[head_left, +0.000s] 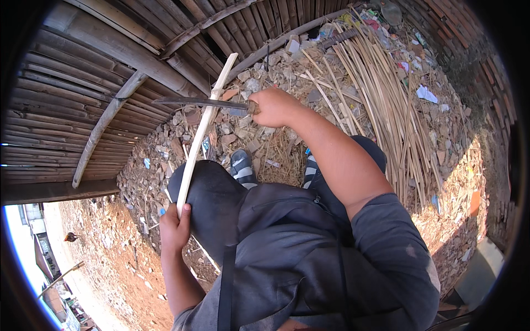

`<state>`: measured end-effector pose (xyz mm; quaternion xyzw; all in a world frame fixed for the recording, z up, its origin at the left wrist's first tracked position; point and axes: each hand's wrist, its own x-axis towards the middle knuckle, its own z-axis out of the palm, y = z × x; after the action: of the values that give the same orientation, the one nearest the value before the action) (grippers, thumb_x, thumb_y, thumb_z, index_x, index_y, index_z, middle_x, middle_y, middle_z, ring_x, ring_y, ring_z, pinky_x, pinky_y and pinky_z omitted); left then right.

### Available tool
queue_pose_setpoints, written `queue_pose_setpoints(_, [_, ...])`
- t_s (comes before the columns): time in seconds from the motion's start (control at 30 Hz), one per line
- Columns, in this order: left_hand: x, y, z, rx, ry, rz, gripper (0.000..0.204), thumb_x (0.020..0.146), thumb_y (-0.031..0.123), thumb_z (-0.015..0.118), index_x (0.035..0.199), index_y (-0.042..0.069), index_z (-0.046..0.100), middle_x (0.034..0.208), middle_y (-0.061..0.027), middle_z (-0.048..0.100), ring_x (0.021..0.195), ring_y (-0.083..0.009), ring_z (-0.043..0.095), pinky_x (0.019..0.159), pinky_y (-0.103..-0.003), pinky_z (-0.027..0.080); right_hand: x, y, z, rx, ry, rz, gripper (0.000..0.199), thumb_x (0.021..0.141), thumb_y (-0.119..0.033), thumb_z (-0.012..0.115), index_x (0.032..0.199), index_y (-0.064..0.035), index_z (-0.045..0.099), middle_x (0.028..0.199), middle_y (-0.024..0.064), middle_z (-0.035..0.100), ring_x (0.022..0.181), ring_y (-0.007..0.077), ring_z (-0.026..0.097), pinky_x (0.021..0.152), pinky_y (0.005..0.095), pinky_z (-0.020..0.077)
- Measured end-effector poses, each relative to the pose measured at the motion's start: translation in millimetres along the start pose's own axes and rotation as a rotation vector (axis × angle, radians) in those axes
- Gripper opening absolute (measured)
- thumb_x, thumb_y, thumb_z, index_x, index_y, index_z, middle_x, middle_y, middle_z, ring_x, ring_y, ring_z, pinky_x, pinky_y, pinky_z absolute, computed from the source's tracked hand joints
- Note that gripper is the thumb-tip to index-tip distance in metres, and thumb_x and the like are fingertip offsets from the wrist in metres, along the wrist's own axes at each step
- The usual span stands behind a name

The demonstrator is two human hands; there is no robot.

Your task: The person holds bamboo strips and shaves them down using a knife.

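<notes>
status: work in progress. left hand [174,227], lower left of frame, fingers wrapped tight on the lower end of a pale bamboo strip [202,132]; strip runs up from the knee area to upper centre of frame. right hand [274,107], centre-upper frame, fist closed on the handle of a long dark knife [193,102]; blade lies crosswise and meets the strip approx. at its upper third, edge touching or just at it, can't tell if it bites.

done, judged by scene: large pile of thin split strips [381,94] lies at right of frame, fanned over the rubble ground [160,165]; looks like finished or part-finished stock. left to do: the strip in hand appears not yet trimmed along its full length; no. of raw pieces remaining can't be told.

containers: none seen. strips lie loose on the ground, no basket, bin or tie. litter scraps mixed in at upper right.

other: woven bamboo wall [83,83] at upper left; striped sandals [242,168] at centre.
</notes>
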<state>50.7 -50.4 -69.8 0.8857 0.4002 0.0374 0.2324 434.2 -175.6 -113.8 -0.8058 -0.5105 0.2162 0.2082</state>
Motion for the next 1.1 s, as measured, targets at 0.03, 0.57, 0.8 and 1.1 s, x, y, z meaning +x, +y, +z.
queue_pose_setpoints(0.03, [1,-1,1,0.017,-0.002,-0.011,0.048,0.101,0.041,0.062,0.077,0.0,0.056,0.057,-0.0133,0.055,0.051,-0.0253,0.055,0.052,-0.041,0.042,0,3,-1,0.108,0.036,0.084,0.038,0.076,-0.022,0.071,0.112,-0.0088,0.071,0.094,0.0199,0.072,0.092,0.0373,0.07,0.08,0.0483,0.055])
queue_pose_setpoints(0.57, [-1,3,-1,0.014,0.011,0.014,0.048,0.1,0.042,0.062,0.078,0.0,0.056,0.058,-0.0139,0.056,0.053,-0.0251,0.055,0.053,-0.041,0.043,-1,-1,4,0.061,0.045,0.037,0.039,0.079,-0.026,0.073,0.114,-0.01,0.072,0.099,0.0226,0.071,0.098,0.0384,0.069,0.085,0.048,0.0552])
queue_pose_setpoints(0.8, [0,-5,-1,0.059,-0.005,-0.008,0.048,0.1,0.042,0.062,0.077,0.0,0.056,0.057,-0.0142,0.055,0.053,-0.0265,0.055,0.054,-0.042,0.043,-1,15,7,0.17,0.161,0.121,0.05,0.078,-0.026,0.073,0.122,-0.0024,0.067,0.103,0.0242,0.071,0.101,0.0417,0.067,0.092,0.0458,0.0536])
queue_pose_setpoints(1.1, [1,3,0,0.037,0.001,-0.01,0.047,0.1,0.041,0.062,0.078,0.0,0.057,0.059,-0.0148,0.057,0.054,-0.0278,0.056,0.055,-0.042,0.044,-4,-9,8,0.031,-0.002,-0.032,0.042,0.074,-0.023,0.072,0.114,-0.0104,0.071,0.097,0.0213,0.072,0.095,0.0395,0.069,0.085,0.0495,0.0551])
